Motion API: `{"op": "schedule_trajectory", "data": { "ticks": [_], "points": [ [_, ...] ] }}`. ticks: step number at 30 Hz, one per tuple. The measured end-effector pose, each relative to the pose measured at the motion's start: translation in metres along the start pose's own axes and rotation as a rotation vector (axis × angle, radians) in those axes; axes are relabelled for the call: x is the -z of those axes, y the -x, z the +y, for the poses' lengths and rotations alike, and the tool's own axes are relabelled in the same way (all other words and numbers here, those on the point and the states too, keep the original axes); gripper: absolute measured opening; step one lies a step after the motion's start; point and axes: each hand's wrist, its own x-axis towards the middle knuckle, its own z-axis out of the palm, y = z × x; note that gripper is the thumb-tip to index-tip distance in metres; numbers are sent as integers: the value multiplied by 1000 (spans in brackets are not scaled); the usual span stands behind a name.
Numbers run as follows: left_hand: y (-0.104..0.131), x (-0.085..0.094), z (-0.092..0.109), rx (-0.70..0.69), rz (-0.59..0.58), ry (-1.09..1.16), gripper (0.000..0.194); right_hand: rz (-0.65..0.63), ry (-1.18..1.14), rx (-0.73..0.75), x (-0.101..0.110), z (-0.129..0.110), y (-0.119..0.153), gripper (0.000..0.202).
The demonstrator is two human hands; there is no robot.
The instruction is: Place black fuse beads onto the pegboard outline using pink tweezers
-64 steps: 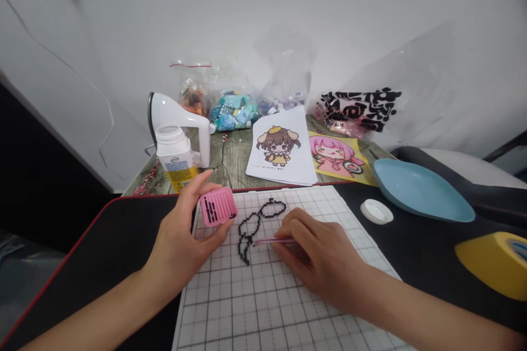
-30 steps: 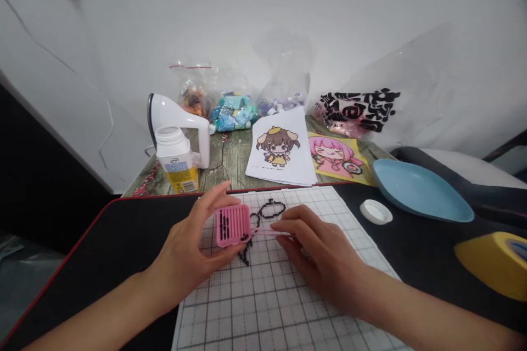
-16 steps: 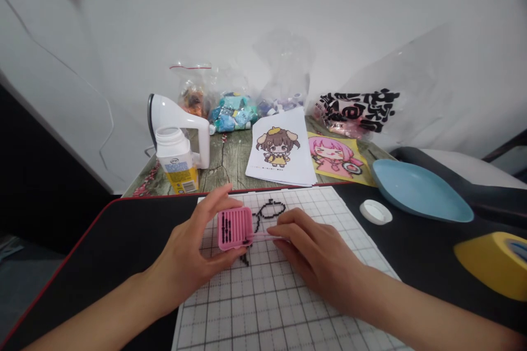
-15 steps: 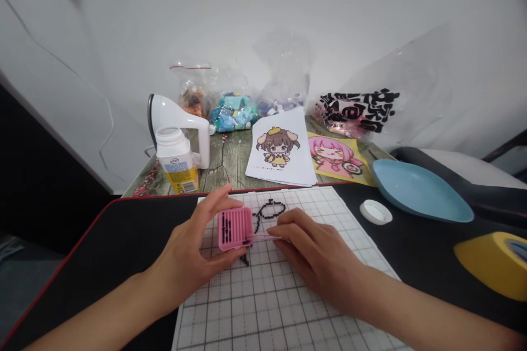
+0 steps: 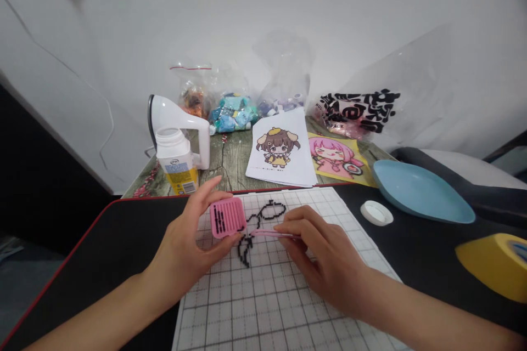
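Observation:
Between thumb and fingers, my left hand (image 5: 187, 238) holds a small pink ridged bead tray (image 5: 233, 214) tilted over the board. Black beads lie in the grooves on its left side, and a few sit at its lower right corner. My right hand (image 5: 317, 244) pinches pink tweezers (image 5: 267, 232), whose tips point left toward the tray, close to the black beads. Under both hands lies a white gridded pegboard (image 5: 288, 296). On it, an outline of black beads (image 5: 273, 209) forms a loop with lines running down beside the tray. Whether the tweezer tips hold a bead, I cannot tell.
Behind the board are a white bottle (image 5: 175, 162), a white handheld iron (image 5: 173, 112), a printed character sheet (image 5: 280, 148), a yellow picture (image 5: 337, 156) and several plastic bags (image 5: 233, 112). At right are a white cap (image 5: 376, 213), a blue tray (image 5: 424, 192) and yellow tape (image 5: 492, 266).
My left hand and the bead tray have moved slightly left and up, uncovering more of the black bead outline. The tweezers have shifted a little, with their tips now beside the lower bead lines.

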Motion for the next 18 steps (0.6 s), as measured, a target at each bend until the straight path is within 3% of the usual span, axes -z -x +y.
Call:
{"op": "schedule_trajectory", "data": {
  "ticks": [7,18],
  "points": [
    [-3,-1,-1,48,96,28,70,-24,-16,10,0,1,1,8],
    [-2,-1,-1,53,90,23,72,-16,0,-7,-1,0,1,9]
  ]
}}
